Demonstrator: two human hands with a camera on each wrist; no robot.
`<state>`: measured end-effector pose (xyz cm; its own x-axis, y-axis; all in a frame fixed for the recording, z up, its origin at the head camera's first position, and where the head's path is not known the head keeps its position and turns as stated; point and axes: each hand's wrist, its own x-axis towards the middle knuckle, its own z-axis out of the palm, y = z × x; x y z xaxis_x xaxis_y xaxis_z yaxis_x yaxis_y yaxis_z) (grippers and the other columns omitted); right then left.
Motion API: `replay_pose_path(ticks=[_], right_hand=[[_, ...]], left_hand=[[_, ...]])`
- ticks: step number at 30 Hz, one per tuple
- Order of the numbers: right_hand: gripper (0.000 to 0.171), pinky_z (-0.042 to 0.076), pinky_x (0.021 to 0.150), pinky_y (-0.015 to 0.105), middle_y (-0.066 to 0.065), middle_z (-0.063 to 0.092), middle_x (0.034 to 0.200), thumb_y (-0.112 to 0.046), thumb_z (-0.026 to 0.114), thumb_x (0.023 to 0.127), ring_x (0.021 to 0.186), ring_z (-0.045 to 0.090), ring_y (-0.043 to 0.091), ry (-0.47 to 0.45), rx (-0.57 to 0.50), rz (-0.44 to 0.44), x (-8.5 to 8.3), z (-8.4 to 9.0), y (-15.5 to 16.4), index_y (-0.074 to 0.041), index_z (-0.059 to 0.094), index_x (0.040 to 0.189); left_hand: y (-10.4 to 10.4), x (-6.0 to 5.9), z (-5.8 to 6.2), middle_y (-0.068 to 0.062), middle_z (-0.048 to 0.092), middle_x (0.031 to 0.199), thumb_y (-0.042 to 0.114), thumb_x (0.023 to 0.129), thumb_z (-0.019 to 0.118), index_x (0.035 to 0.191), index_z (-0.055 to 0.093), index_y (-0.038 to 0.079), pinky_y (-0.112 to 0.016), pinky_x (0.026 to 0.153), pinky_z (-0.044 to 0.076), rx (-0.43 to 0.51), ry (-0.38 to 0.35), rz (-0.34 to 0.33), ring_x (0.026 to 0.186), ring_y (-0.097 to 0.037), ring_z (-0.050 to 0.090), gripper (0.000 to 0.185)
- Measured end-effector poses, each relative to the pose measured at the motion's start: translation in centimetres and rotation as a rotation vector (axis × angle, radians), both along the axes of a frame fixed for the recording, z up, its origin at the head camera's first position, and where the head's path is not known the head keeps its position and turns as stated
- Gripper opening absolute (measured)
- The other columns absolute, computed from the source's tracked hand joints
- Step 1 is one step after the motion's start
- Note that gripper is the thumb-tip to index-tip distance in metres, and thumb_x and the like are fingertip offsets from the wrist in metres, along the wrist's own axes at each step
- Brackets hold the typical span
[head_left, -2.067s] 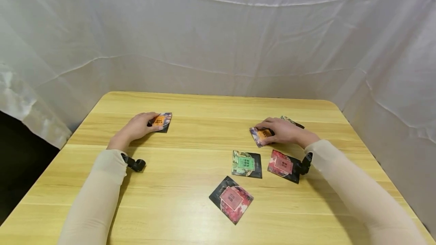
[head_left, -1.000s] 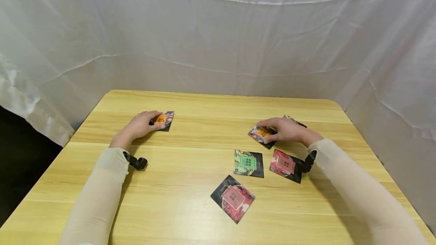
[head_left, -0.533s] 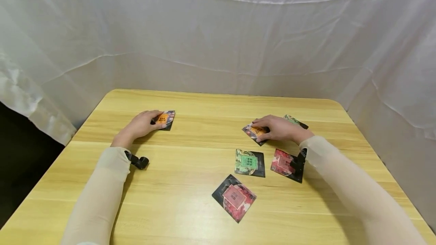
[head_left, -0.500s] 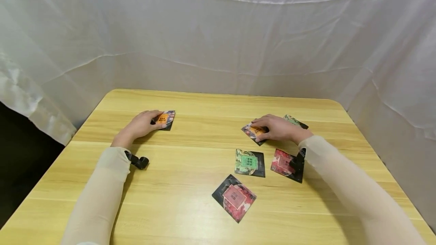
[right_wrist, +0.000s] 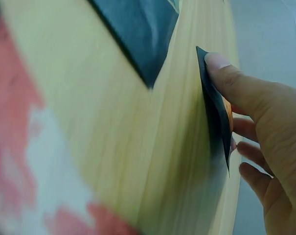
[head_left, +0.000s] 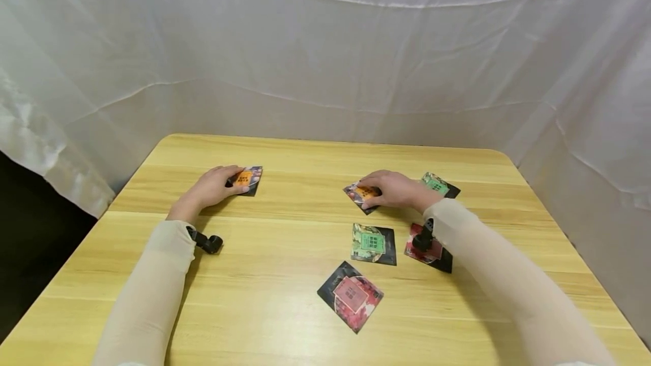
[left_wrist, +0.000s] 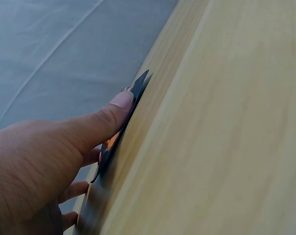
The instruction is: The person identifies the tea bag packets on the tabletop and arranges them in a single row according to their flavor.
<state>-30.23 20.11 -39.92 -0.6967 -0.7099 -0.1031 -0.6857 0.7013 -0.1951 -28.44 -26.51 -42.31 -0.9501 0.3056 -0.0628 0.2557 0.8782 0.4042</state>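
Our left hand lies at the far left of the pale wooden table, fingers straight, flat on a dark square packet with an orange label. Right of centre, our right hand presses a second orange-labelled dark packet likewise, with a green-labelled packet beyond. Nearer us lie another green-labelled packet and two red-labelled ones.

Cream sleeves, black wrist cameras
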Motion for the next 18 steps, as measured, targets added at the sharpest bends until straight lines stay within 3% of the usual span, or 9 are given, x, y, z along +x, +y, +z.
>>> replay_pose_path(ticks=[18], right_hand=[[0.067,0.036,0.11,0.047,0.012,0.049,0.145,-0.057,0.057,0.093,0.133,0.045,0.031,0.02,0.04,0.01,-0.5,-0.3,-5.1,-0.013,0.051,0.144]], left_hand=[[-1.3,0.6,-0.3,-0.027,0.026,0.154,0.05,0.096,0.057,0.154,0.03,0.005,-0.067,0.11,0.017,0.084,-0.038,0.003,0.141,-0.05,0.016,0.078]])
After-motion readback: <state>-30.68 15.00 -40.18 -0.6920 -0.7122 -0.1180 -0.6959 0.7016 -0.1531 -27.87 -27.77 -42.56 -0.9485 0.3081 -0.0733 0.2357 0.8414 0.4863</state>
